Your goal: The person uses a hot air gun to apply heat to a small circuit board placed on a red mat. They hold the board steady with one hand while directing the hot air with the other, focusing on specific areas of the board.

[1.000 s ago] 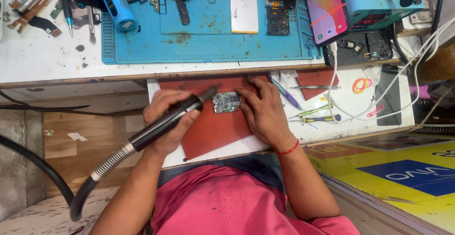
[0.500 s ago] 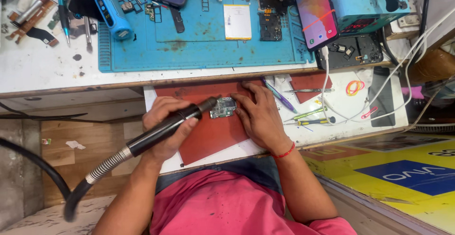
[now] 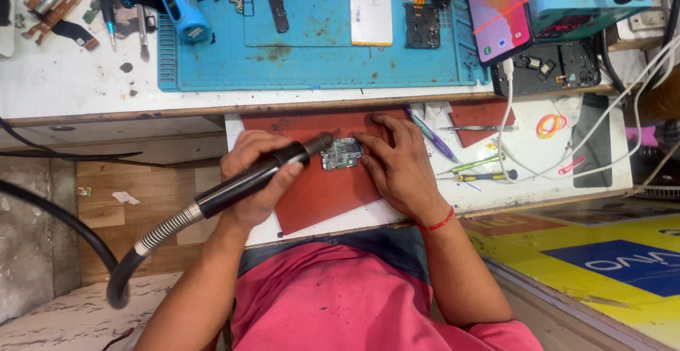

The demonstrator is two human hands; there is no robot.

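- Right now, left hand (image 3: 258, 174) is wrapped around a black hot-air handpiece (image 3: 262, 176), nozzle tip aimed toward 3 o'clock, at the left edge of the small circuit board (image 3: 341, 154).
- Handpiece's coiled metal collar and black hose (image 3: 120, 280) trail off toward 7 o'clock, past the left forearm.
- Right hand (image 3: 400, 170) lies flat, fingers spread, not clenched; fingertips press the board's right edge to pin it. Grasps nothing.
- Circuit board lies on the red-brown mat (image 3: 319, 195), between the two hands, at 12 o'clock from the pink shirt (image 3: 340, 301).
- Purple-handled tool (image 3: 432, 136) lies just beside the right hand at 1 o'clock; yellow-handled drivers (image 3: 482, 170) at 3 o'clock from that hand.
- Blue work mat (image 3: 319, 46) sits on the upper bench at 12 o'clock from the board, with a white battery (image 3: 371, 17) on it; a lit phone (image 3: 497, 12) is at 1 o'clock.
- White cable (image 3: 506, 124) runs down from the phone, near the right hand but apart.
- Doing it well, my read: keep the nozzle close over the target spot without touching the board, hold the angle steady, keep holding fingers on the far edge away from the tip.
- Risk, judged: hose drag could tug the tip sideways; a looser hose loop should help. Board could skid if finger pressure eases.
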